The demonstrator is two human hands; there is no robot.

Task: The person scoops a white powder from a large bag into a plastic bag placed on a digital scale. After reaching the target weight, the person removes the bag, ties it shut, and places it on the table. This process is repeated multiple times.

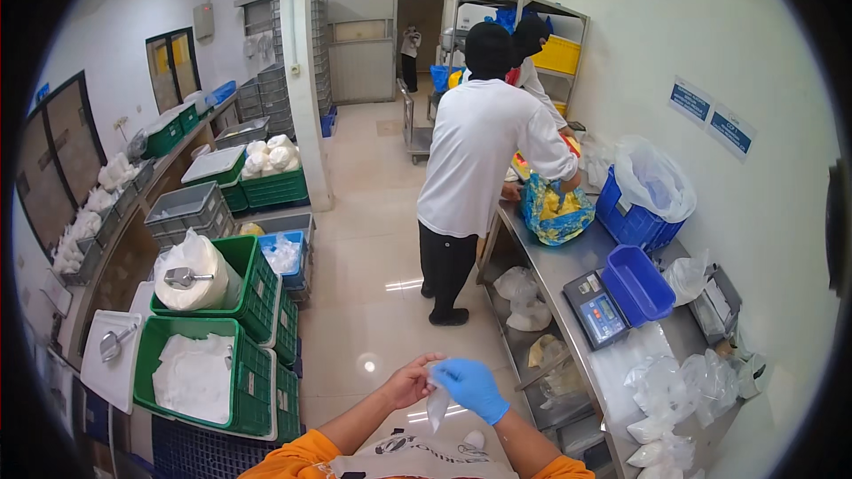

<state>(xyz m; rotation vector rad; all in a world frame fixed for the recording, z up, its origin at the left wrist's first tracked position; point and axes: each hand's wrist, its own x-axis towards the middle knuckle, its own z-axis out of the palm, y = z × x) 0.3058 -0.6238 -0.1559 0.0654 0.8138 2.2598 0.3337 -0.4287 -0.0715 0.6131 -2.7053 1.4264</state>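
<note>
In front of my apron, both hands meet at a small clear plastic bag point(437, 406) whose lower end hangs down. My left hand point(407, 382), bare, pinches the bag's top from the left. A blue glove covers my right hand point(470, 388), which grips the same top edge from the right. The bag's contents are hard to make out; it looks whitish. To my right, a digital scale point(596, 309) stands on a steel table point(572, 279) beside a blue plastic tub point(637, 285). Flat clear plastic bags point(629, 362) lie nearer me on that table.
A green crate of white powder point(193, 372) stands at left, with a metal scoop point(114, 344) on a white lid beside it. Ahead, a person in a white shirt point(486, 153) works over a blue-and-yellow bag point(558, 209). Filled bags point(660, 449) line the table's near end.
</note>
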